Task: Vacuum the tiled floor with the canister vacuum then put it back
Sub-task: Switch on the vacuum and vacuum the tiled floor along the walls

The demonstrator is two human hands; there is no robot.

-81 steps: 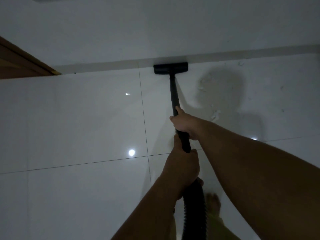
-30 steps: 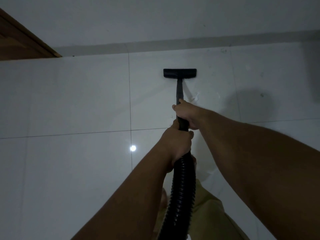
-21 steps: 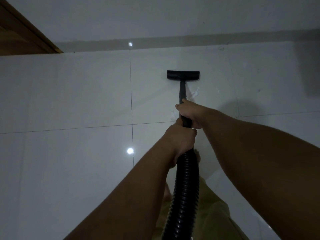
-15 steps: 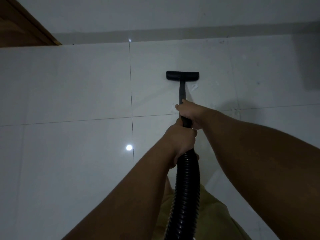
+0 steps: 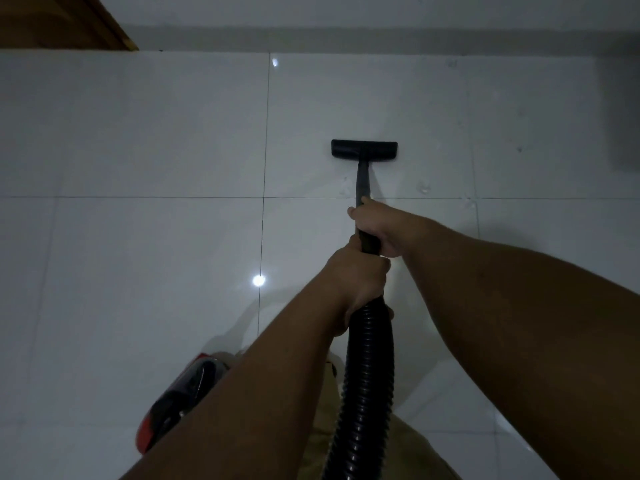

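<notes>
Item: vacuum wand (image 5: 363, 180), long axis running straight ahead to floor nozzle (image 5: 364, 149) flat on tiled floor (image 5: 138, 150); right hand (image 5: 375, 225) clasped foremost, left hand (image 5: 360, 282) gripped behind at hose (image 5: 367, 375); red canister (image 5: 180, 400) lay rear-left.

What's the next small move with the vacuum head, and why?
Probably sweep the floor nozzle a little right and back: pale specks lie on the tile there, beside the wand. Both the right hand and left hand already hold it, so no regrip looks needed.
</notes>
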